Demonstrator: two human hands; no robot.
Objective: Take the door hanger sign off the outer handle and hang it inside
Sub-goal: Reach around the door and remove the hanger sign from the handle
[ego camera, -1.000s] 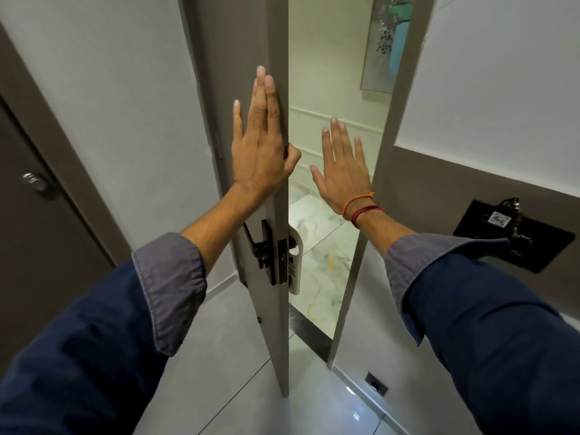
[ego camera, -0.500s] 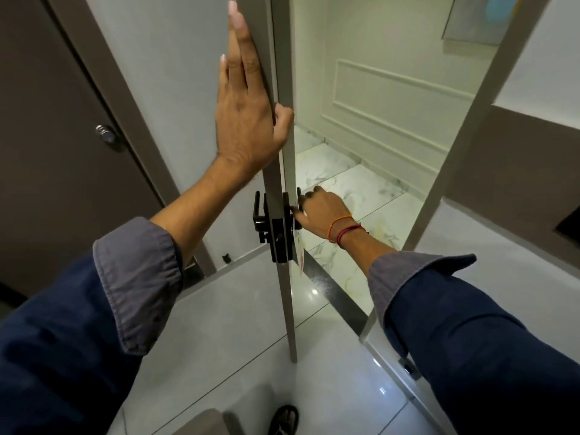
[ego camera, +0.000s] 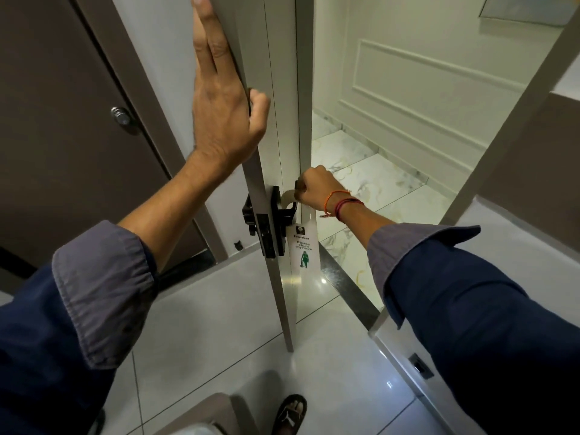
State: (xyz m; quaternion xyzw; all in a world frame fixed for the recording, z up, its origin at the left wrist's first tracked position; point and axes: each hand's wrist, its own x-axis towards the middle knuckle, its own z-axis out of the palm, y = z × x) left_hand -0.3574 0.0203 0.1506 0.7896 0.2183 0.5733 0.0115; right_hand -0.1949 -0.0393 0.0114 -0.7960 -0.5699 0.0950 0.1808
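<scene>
Change: half a second ago my right hand [ego camera: 317, 189] was just reaching the black outer lever handle [ego camera: 290, 211]; it is now fisted at the hooked top of the white card door hanger sign [ego camera: 303, 246], centre frame.
Meaning: I judge the lift-off is beginning; the sign is not yet free.
Sign location: hooked over the outer handle, hanging down the far face of the grey door [ego camera: 276, 152].
Right fingers: curled shut on the sign's top loop.
Left hand [ego camera: 224, 111]: flat, fingers together and straight on the door's near face, thumb hooked round its edge, upper centre, steadying it as before.
</scene>
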